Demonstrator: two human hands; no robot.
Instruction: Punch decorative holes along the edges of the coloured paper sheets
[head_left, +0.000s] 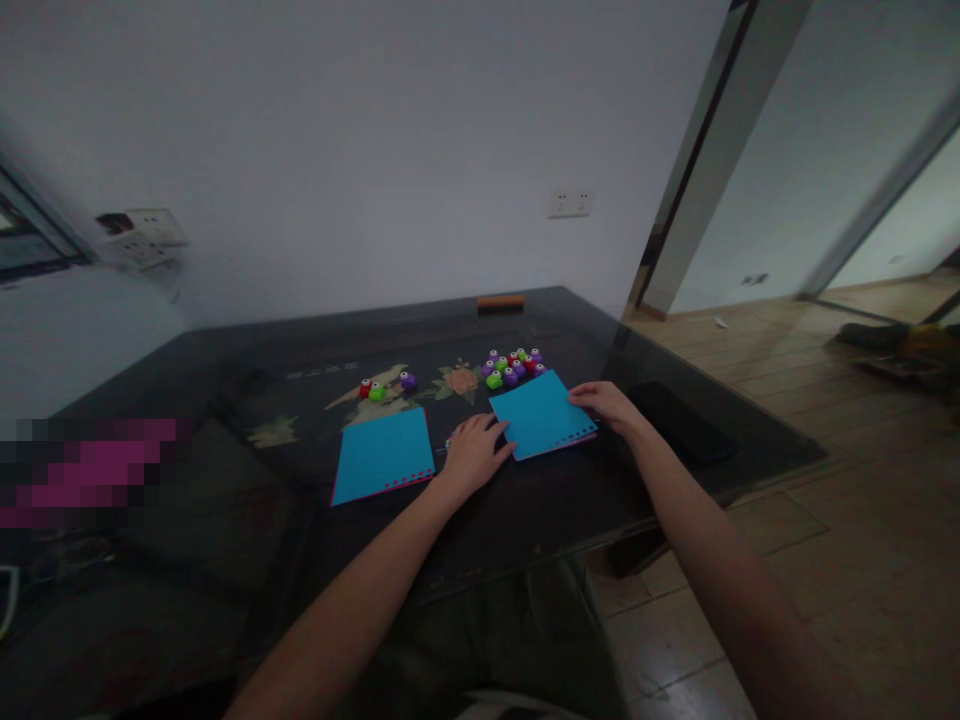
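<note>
Two blue sheets with a row of holes along the near edge lie on a dark table. The right-hand blue sheet sits slightly askew, with a pale pinkish edge under it. My right hand has its fingers closed at that sheet's right edge. My left hand lies flat with fingers apart, its fingertips touching the same sheet's left edge; something small and whitish shows partly behind it. The left-hand blue sheet, with a red edge, rests to the left of my left hand, untouched.
Behind the right sheet stands a cluster of several small one-eyed figures in purple, green and red. A red figure, a green figure and a purple figure stand behind the left sheet. A brown bar lies near the wall.
</note>
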